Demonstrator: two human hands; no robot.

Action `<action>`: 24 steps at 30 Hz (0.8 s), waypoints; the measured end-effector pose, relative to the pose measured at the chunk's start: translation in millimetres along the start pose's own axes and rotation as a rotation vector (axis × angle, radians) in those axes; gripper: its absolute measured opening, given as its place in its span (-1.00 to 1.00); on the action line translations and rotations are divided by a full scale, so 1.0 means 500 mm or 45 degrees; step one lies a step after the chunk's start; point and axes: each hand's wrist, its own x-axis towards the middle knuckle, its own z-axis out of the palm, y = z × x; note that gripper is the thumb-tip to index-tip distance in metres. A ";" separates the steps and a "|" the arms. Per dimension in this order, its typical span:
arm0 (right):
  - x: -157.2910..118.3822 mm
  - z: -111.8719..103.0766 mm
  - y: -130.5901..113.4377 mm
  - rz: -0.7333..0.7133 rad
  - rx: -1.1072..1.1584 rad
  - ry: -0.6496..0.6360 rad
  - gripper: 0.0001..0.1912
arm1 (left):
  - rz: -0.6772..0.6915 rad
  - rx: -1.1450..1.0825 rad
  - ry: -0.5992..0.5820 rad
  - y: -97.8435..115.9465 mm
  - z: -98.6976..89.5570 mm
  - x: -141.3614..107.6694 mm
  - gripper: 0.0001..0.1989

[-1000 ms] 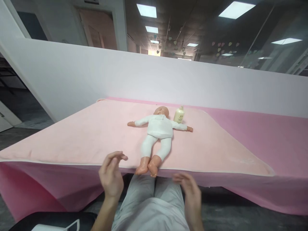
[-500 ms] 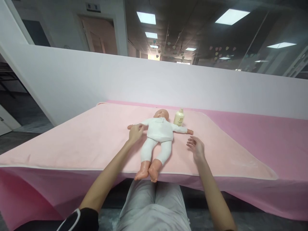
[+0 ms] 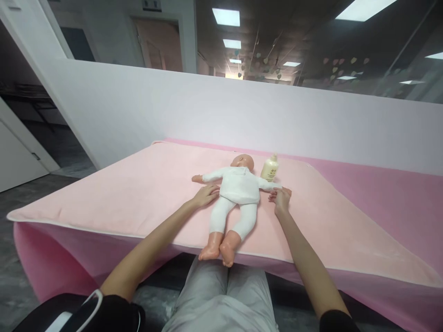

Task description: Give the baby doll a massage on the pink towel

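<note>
A baby doll in white clothes (image 3: pixel 239 186) lies on its back on a pale pink towel (image 3: pixel 138 189), arms spread and bare feet at the front edge. My left hand (image 3: pixel 206 195) rests flat on the towel, its fingertips beside the doll's waist and below its outstretched arm. At the doll's other arm, my right hand (image 3: pixel 281 199) has its fingers at the sleeve end near the doll's hand; whether they grip it is unclear. A pale yellow bottle (image 3: pixel 270 168) stands upright beside the doll's head, behind that arm.
Behind the table rises a white partition (image 3: pixel 242 110) with glass above it. A deeper pink cover (image 3: pixel 374 198) shows to the right of the towel. My legs (image 3: pixel 224 295) are just below the table's front edge.
My left hand has come off the doll's arm and moved down onto the towel. My right hand has moved up to the doll's other arm. The view has shifted slightly left.
</note>
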 end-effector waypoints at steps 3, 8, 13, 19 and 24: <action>0.012 -0.004 -0.013 0.110 0.094 0.083 -0.84 | -0.076 -0.136 -0.039 0.002 -0.006 -0.013 -0.70; 0.016 0.001 -0.015 0.154 0.098 0.062 -0.87 | -0.384 -0.729 0.237 0.006 -0.015 0.003 -0.76; 0.002 0.008 -0.018 0.177 0.019 -0.054 -0.86 | -0.764 -1.051 0.620 0.010 -0.016 0.053 -0.85; -0.003 -0.002 -0.025 0.203 -0.063 -0.265 -0.82 | -0.642 -0.915 0.534 -0.004 0.005 0.054 -0.82; 0.015 -0.024 -0.038 0.352 0.230 -0.248 -0.89 | -0.369 0.261 0.420 -0.002 -0.008 0.027 -0.74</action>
